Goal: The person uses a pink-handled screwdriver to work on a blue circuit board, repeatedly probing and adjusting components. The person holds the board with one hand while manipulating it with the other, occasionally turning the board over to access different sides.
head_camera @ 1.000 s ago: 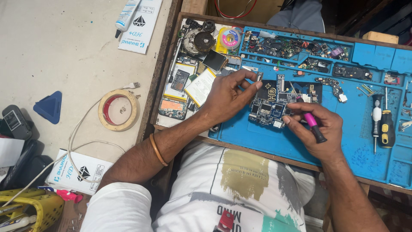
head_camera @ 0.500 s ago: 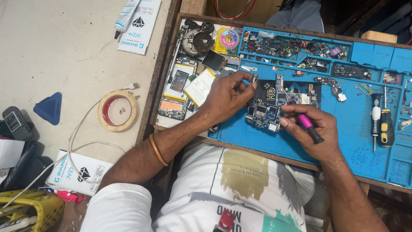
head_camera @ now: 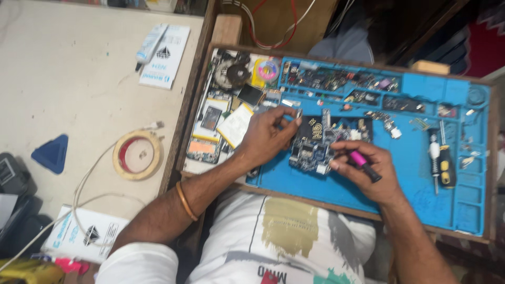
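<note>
Cluttered wooden table (head_camera: 195, 113), blue silicone repair mat (head_camera: 410, 173) | left hand (head_camera: 265, 138) pinches small metal part (head_camera: 298, 112) at 10 o'clock of bare dark circuit board (head_camera: 315, 147) | right hand (head_camera: 365, 171) grips pink-handled tool (head_camera: 363, 164), tip on board | board exposed, work midway

Pale worktop (head_camera: 79, 79) left; wooden tray frame (head_camera: 195, 100); dark recess above.

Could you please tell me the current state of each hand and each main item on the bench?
left hand: pinching a small metal piece above the board
right hand: gripping the pink-and-black tool
pink-and-black tool: held, tip at the board
circuit board: lying bare on the blue mat
blue mat: flat, trays holding small parts
yellow screwdriver: lying unused
tape roll: lying flat
</note>
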